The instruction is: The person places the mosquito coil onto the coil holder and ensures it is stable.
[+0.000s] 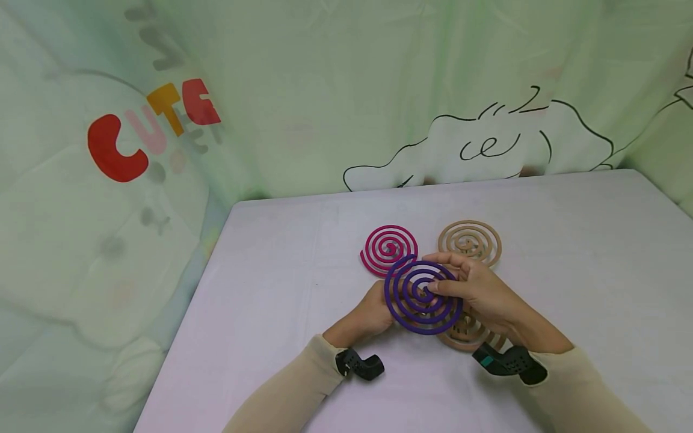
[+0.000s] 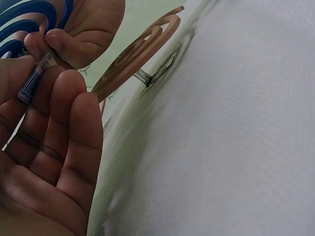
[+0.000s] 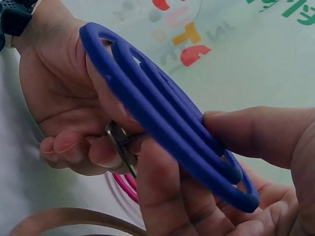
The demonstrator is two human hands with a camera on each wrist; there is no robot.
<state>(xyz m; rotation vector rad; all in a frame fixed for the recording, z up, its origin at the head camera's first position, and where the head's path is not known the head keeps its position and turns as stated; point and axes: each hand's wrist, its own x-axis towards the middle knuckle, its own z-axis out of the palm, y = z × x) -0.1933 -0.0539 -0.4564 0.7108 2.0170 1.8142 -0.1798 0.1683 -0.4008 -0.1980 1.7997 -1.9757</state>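
A purple-blue mosquito coil [image 1: 428, 331] is held above the table between both hands. My right hand [image 1: 484, 294] pinches it near the centre; in the right wrist view the thumb [image 3: 261, 135] presses its upper face, with fingers underneath. From below, my left hand [image 1: 373, 313] pinches a small metal coil stand [image 2: 34, 83] under the coil's middle. That stand's flat base [image 3: 117, 140] shows in the right wrist view. Whether the stand's tip sits in the coil's centre, I cannot tell. The coil hides part of the left hand from above.
On the white table [image 1: 271, 300] a pink coil [image 1: 391, 227] lies behind the hands and a tan coil [image 1: 470, 222] behind on the right. A brown coil [image 1: 460, 346], partly under the right hand, is raised on its own metal stand [image 2: 142, 76]. Curtains hang behind.
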